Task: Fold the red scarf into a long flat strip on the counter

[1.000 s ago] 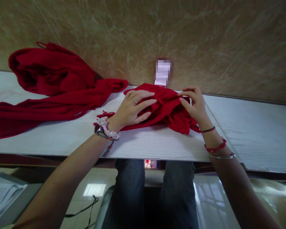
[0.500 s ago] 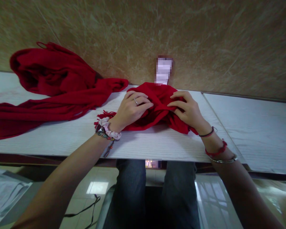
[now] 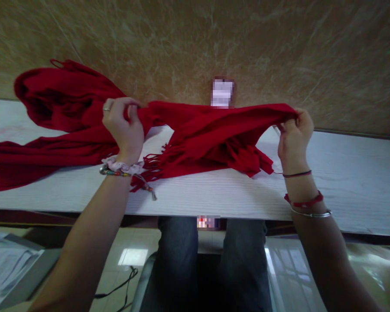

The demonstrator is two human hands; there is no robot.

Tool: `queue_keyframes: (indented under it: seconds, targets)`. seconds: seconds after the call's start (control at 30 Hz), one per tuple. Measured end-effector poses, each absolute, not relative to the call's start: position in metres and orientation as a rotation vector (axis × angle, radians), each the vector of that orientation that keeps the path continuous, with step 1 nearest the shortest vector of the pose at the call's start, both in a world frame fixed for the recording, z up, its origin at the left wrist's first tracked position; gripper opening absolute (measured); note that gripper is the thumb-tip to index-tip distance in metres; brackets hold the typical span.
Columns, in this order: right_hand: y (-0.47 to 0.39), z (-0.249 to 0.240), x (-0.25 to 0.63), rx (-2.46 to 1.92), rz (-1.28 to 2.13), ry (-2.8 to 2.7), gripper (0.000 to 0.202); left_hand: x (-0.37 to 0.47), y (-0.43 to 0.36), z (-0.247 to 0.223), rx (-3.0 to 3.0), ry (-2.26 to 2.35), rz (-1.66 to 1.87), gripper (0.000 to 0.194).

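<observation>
A red fringed scarf (image 3: 208, 134) is stretched between my two hands above the white table. On the left, my left hand (image 3: 125, 125) is closed on the scarf's upper edge, its fingertips partly hidden. My right hand (image 3: 295, 134) pinches the right upper corner, thumb against fingers. The scarf's middle hangs in folds, with bunched cloth lower right and loose fringe spreading toward my left wrist. Behind my left hand lies another heap of red cloth (image 3: 68, 95), with a long strip (image 3: 35, 154) running left; whether it joins the scarf I cannot tell.
The narrow white tabletop (image 3: 351, 182) meets a brown marbled wall (image 3: 279, 52). A blurred-out pale label or card (image 3: 222, 93) is at the wall behind the scarf. Below left stands a grey box (image 3: 26, 277) with papers; a black cord (image 3: 126, 281) lies on the floor.
My hands have moved apart, left hand leftward and right hand rightward, both lifted. The scarf, bunched between them before, is now drawn out wide with its fringe showing.
</observation>
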State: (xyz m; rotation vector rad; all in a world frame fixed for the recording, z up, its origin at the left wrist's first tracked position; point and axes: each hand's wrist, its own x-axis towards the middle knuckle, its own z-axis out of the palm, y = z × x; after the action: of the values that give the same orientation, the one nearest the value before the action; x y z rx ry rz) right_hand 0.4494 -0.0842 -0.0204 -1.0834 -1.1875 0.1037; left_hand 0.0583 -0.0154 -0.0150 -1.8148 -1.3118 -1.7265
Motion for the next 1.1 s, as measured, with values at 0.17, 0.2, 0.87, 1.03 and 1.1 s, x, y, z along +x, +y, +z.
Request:
queue_keyframes:
  seconds: [0.17,0.2,0.87,1.03,1.1]
  targets:
    - [-0.077,-0.028,0.464,-1.257,0.07,-1.141,0.007,0.046,0.005,-0.022,-1.861,-1.501,-1.661,0.015]
    - [-0.078,-0.029,0.461,-1.303,0.019,-1.244,0.009,0.052,0.003,-0.023,-1.918,-1.467,-1.626,0.018]
    - [-0.123,-0.011,0.388,-1.06,-0.049,-2.354,0.009,0.121,-0.056,-0.029,-2.497,-0.63,-1.147,0.025]
    - [-0.122,-0.007,0.39,-1.082,-0.122,-2.193,0.008,0.104,-0.04,-0.027,-2.265,-0.943,-1.354,0.022]
    - [-0.122,-0.004,0.395,-1.123,-0.172,-2.055,0.007,0.095,-0.035,-0.025,-2.162,-1.024,-1.424,0.02]
